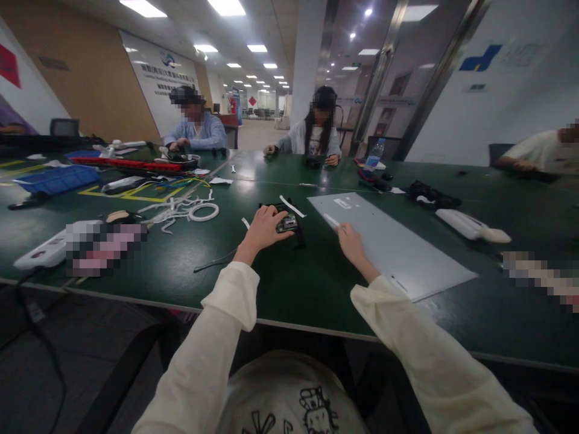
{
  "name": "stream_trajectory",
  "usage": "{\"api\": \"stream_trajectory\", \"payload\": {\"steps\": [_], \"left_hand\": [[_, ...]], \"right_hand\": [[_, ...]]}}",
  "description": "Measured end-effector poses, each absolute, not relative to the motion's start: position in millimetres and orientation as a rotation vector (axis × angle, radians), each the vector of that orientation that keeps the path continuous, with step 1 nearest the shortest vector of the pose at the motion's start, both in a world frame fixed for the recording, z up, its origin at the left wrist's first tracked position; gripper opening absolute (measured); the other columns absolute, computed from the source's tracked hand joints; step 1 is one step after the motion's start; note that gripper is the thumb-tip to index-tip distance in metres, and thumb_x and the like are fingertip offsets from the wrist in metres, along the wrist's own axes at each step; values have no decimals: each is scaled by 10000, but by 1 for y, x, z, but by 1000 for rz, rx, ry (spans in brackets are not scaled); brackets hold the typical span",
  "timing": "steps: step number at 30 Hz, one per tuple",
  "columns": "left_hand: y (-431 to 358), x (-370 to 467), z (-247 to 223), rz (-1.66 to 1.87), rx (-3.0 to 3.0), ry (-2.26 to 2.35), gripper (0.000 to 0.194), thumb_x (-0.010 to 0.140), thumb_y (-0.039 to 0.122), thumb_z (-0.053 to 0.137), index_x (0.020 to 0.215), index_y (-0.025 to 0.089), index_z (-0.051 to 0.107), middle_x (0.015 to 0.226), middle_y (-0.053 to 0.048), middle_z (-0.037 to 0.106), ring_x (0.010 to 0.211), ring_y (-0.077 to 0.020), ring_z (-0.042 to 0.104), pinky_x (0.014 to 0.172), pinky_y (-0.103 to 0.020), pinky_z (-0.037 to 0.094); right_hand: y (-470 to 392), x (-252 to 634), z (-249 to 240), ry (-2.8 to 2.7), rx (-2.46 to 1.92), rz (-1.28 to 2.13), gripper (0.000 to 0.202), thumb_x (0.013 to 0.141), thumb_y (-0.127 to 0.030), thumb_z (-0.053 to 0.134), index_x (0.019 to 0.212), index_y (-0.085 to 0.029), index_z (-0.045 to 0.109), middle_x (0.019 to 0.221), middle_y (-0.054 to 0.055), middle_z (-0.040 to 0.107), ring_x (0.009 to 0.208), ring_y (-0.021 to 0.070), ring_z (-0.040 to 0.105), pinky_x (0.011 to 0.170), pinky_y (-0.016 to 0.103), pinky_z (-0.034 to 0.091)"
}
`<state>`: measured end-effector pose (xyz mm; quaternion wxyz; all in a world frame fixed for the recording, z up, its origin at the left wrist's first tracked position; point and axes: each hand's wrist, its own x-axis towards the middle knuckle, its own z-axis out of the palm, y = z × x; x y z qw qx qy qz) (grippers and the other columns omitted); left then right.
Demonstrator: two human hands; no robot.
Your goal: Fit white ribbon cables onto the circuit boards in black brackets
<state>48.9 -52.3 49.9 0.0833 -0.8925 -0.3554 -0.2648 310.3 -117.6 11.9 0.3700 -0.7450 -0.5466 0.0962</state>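
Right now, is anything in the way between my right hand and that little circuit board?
Nothing visible stands between your right hand and the circuit board. Your left hand holds the board from its other side, and a white strip lies just beyond it.

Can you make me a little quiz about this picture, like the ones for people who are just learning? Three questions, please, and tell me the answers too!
1. True or false: the right hand is holding the water bottle.
2. Which of these lies on the table to the left of the left hand?
a) the big grey panel
b) the white ring
c) the water bottle
3. Fill in the blank: the tray over on the left side has the colour ____.

Key:
1. False. It holds a thin white thing.
2. b
3. blue
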Motion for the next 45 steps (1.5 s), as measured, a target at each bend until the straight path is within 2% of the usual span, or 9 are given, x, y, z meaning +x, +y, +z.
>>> {"api": "stream_trajectory", "payload": {"steps": [8,12,16,22,30,34,40,45], "left_hand": [[-51,36,62,-1113,-2289,-1348,522,776,497,567,1217,221,521,1051,-107,484,1019,-288,418,908,-420,346],[-52,32,67,-1250,-2147,-1432,541,771,484,583,1236,220,502,1062,-117,480,1020,-295,426,906,-426,352],[-50,31,67,-1279,-2116,-1449,550,772,478,587,1251,226,490,1067,-114,475,1022,-290,424,918,-419,349],[-50,38,63,-1144,-2259,-1372,539,780,491,573,1250,242,487,1098,-110,470,1051,-290,404,930,-415,336],[-48,53,48,-891,-2531,-1175,520,769,488,595,1220,242,511,1047,-90,484,996,-254,423,880,-381,347],[-51,61,38,-708,-2658,-1076,509,769,488,596,1212,252,518,1049,-78,484,982,-241,425,874,-368,343],[-54,67,27,-562,-2777,-992,491,792,504,557,1211,251,518,1042,-73,496,993,-236,424,868,-360,341],[-54,69,24,-504,-2825,-961,465,817,489,525,1207,235,518,1043,-79,505,993,-233,432,864,-355,350]], "right_hand": [[-135,262,18,-1633,-1575,506,190,893,-356,322,873,-211,443,917,50,661,781,203,571,729,309,382],[-149,243,23,-1790,-1413,594,206,913,-357,334,888,-203,468,919,39,648,836,186,569,739,295,380],[-163,230,30,-1928,-1302,638,241,925,-375,347,891,-188,495,848,20,612,748,150,542,698,270,368],[-177,220,37,-2056,-1167,734,233,938,-367,337,876,-189,474,782,3,586,669,127,511,644,254,351],[-189,208,39,-2163,-949,859,176,943,-302,337,925,-197,476,940,34,631,836,154,567,744,280,393],[-189,203,37,-2162,-888,902,138,941,-278,346,927,-198,458,953,38,635,870,156,578,762,284,402],[-188,203,38,-2190,-905,881,194,946,-294,341,989,-191,500,972,38,631,870,156,577,763,278,398],[-188,205,40,-2217,-918,879,212,944,-302,354,1025,-192,515,956,21,636,791,137,569,710,252,385]]}}
